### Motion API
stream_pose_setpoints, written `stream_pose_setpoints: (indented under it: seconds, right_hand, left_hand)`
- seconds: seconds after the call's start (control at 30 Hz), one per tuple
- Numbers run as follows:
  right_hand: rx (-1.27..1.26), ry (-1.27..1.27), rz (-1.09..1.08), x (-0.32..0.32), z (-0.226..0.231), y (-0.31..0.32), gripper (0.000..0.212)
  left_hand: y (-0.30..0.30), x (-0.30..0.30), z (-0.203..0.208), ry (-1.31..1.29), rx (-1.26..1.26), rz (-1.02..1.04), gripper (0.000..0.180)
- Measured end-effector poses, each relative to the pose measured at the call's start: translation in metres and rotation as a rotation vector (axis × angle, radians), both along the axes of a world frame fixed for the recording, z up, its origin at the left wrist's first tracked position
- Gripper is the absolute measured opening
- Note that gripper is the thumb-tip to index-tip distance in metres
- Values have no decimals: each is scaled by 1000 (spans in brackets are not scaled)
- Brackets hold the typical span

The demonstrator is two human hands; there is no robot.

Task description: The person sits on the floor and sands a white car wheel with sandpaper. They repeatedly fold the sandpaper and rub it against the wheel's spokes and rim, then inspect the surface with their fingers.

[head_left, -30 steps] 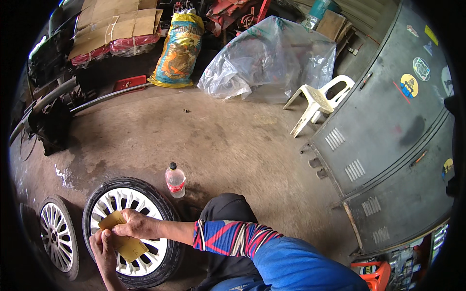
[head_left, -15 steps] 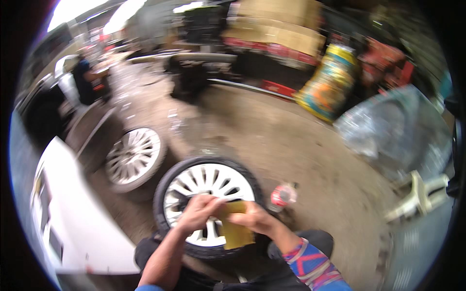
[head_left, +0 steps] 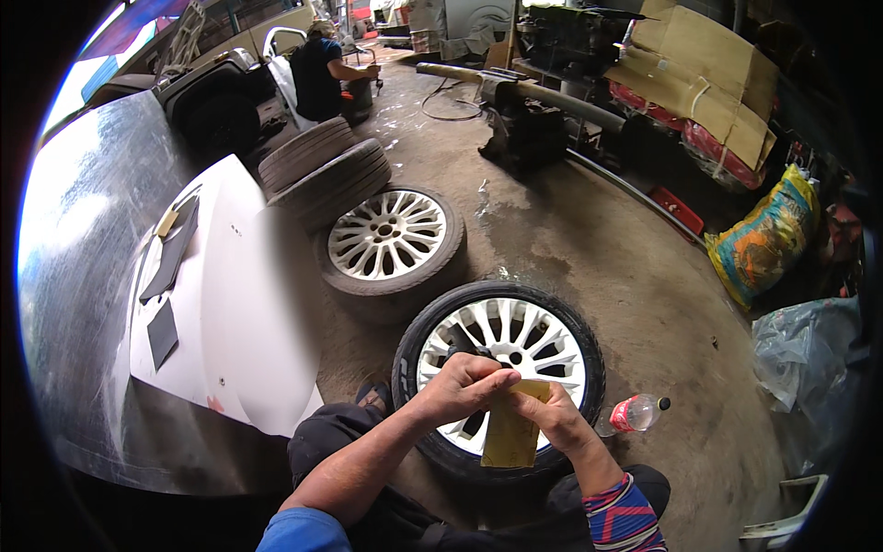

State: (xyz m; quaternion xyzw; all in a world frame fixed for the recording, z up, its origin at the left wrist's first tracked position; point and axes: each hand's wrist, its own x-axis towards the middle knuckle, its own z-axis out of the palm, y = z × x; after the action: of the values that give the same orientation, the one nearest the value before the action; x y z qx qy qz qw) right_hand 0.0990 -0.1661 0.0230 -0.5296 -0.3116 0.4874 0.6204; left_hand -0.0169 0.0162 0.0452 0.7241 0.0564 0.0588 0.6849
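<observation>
Both hands hold a yellow-brown piece of sandpaper (head_left: 509, 434) by its upper edge. My left hand (head_left: 462, 386) pinches the upper left corner between thumb and fingers. My right hand (head_left: 558, 419) grips the upper right side, its thumb lying across the face. Printed marks show on the side facing me; the other side is hidden. Directly beneath lies a wheel (head_left: 591, 354) with a black tyre and white multi-spoke rim, flat on the floor between my legs. Just right of it, a clear plastic bottle (head_left: 636, 413) with a red label lies on its side.
A second white-rimmed wheel (head_left: 450, 258) lies beyond, with loose tyres (head_left: 336, 184) behind. At left, a white car panel (head_left: 230, 304) bears dark sheets (head_left: 163, 333). A co-worker (head_left: 317, 74) crouches far left. A colourful sack (head_left: 768, 235) and plastic sheeting (head_left: 805, 354) lie right.
My view has turned left, so the wheels, panel and bottle now sit farther right in the picture. The blur has cleared. Both hands still hold the sandpaper over the wheel.
</observation>
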Motion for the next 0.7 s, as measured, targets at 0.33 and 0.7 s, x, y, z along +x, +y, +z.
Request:
stream_pose_setpoints:
  seconds: [0.33,0.7]
  right_hand:
    - [20,100,2,-7,-6,20,27]
    - [30,15,-120,-4,1,15,22]
  left_hand:
    - [14,-17,1,28,-62,-18,42]
    - [9,-11,-4,39,-51,-74,48]
